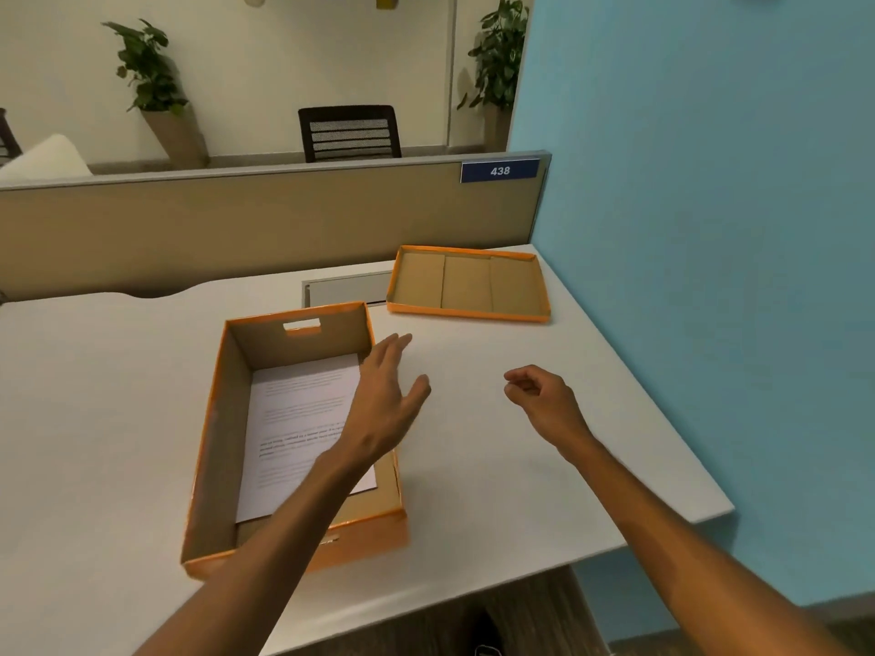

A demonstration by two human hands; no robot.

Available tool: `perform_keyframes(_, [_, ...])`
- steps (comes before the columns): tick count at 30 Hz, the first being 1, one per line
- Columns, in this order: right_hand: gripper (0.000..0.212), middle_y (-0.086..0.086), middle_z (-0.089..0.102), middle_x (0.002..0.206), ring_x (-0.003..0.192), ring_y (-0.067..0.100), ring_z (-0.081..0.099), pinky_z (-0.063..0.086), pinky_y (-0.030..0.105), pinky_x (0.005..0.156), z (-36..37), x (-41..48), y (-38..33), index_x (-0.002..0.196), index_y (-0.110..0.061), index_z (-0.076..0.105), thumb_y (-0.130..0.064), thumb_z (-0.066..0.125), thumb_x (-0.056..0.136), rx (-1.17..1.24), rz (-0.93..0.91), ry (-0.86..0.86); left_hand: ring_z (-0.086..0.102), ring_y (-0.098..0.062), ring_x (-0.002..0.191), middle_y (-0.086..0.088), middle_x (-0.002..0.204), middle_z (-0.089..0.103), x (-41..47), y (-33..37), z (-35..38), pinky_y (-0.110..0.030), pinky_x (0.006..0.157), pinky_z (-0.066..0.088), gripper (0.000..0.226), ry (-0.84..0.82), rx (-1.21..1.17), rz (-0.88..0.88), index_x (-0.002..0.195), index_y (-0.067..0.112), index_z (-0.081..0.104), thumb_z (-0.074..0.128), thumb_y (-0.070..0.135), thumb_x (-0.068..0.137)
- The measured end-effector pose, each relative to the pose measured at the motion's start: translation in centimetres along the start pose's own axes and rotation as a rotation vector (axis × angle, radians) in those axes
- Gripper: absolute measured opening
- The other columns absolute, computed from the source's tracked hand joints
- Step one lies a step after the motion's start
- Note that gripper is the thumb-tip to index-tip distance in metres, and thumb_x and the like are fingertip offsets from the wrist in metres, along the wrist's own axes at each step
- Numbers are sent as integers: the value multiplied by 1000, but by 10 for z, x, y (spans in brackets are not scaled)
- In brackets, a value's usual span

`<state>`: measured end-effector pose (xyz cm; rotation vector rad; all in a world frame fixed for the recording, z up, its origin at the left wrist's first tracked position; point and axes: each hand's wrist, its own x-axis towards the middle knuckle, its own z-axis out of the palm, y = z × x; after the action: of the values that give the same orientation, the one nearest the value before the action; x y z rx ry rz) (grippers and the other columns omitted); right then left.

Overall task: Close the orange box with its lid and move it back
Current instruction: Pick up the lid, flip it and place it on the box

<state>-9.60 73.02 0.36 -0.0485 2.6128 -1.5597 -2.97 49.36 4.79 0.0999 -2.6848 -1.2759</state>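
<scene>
While the orange box (293,442) sits open on the white desk (497,447), its lid (468,284) lies upside down beyond the box's far right corner, well apart from it, with the brown cardboard inside facing up. Inside the box a printed sheet of paper (298,419) lies flat on the bottom, and a handle slot is cut in the box's far wall. The left hand (383,400) hangs over the box's right wall, fingers spread and straight, holding nothing; its forearm crosses above the box's near right corner and hides part of the paper. The right hand (544,404) hovers over bare desk to the right of the box, fingers loosely curled inward and empty. Nothing lies on the desk between the box and the lid. Just behind the box, a grey cable hatch (345,288) is set into the desk, its right end touching or tucked under the lid's left edge. Beyond the box stands a tan partition (236,229) bearing a blue plate (499,170) marked 438, and a blue wall (710,229) borders the desk to the box's right.
</scene>
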Motion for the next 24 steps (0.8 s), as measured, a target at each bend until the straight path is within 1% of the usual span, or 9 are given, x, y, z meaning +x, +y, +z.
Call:
perform_keyframes(4, [20, 0, 73, 104, 97, 13, 67, 51, 21, 84, -29, 39, 11, 110, -15, 71, -17, 67, 90, -20, -28, -44, 32, -27, 144, -8, 160, 31, 30, 18, 29, -54, 113, 35, 66, 23, 4, -42, 149, 19, 35, 56, 38, 89])
perform_keyframes(6, [20, 0, 72, 103, 97, 13, 66, 50, 19, 82, -42, 59, 17, 110, -15, 71, -16, 67, 91, -27, -37, -63, 32, -26, 143, -8, 159, 31, 45, 24, 43, -45, 114, 32, 63, 39, 19, -53, 149, 17, 34, 58, 30, 93])
perform_keyframes(9, [21, 0, 72, 104, 96, 12, 66, 49, 17, 81, -56, 87, 24, 111, -14, 71, -16, 66, 91, -43, -55, -75, 38, -25, 140, -8, 157, 35, 66, 30, 59, -34, 106, 33, 60, 69, 23, -82, 149, 15, 37, 58, 26, 94])
perform_keyframes(12, [21, 0, 72, 104, 97, 14, 66, 48, 20, 82, -65, 114, 30, 111, -13, 71, -16, 66, 91, -50, -55, -67, 46, -27, 133, -7, 154, 40, 83, 35, 71, -38, 103, 41, 57, 109, -21, -132, 147, 15, 40, 59, 25, 94])
perform_keyframes(15, [21, 3, 71, 103, 96, 16, 66, 47, 17, 77, -69, 140, 35, 111, -14, 71, -17, 66, 90, -41, -27, -58, 46, -26, 133, -9, 152, 42, 101, 31, 84, -36, 103, 41, 56, 114, -73, -186, 146, 14, 41, 59, 25, 94])
perform_keyframes(18, [23, 5, 71, 105, 98, 19, 66, 48, 23, 80, -69, 165, 40, 112, -14, 70, -16, 66, 90, -33, 15, -44, 47, -26, 133, -9, 150, 44, 124, 23, 98, -38, 102, 43, 56, 99, -171, -244, 144, 14, 43, 61, 23, 92])
perform_keyframes(20, [23, 5, 69, 109, 96, 18, 64, 46, 25, 80, -67, 183, 43, 113, -13, 69, -17, 66, 91, -44, 45, -35, 50, -25, 129, -8, 148, 47, 141, 17, 108, -41, 100, 47, 56, 91, -253, -304, 143, 16, 44, 63, 23, 90])
perform_keyframes(22, [24, 4, 67, 113, 94, 17, 61, 43, 26, 78, -66, 201, 48, 115, -14, 68, -18, 65, 91, -73, 81, -17, 54, -24, 124, -5, 144, 50, 160, 8, 120, -40, 96, 48, 59, 75, -331, -382, 142, 17, 44, 65, 26, 87])
perform_keyframes(24, [27, 5, 65, 117, 95, 18, 59, 42, 26, 79, -65, 219, 55, 117, -14, 67, -19, 65, 90, -95, 133, 13, 57, -25, 117, -7, 141, 52, 181, -3, 131, -42, 97, 50, 66, 55, -437, -478, 142, 18, 44, 67, 31, 81])
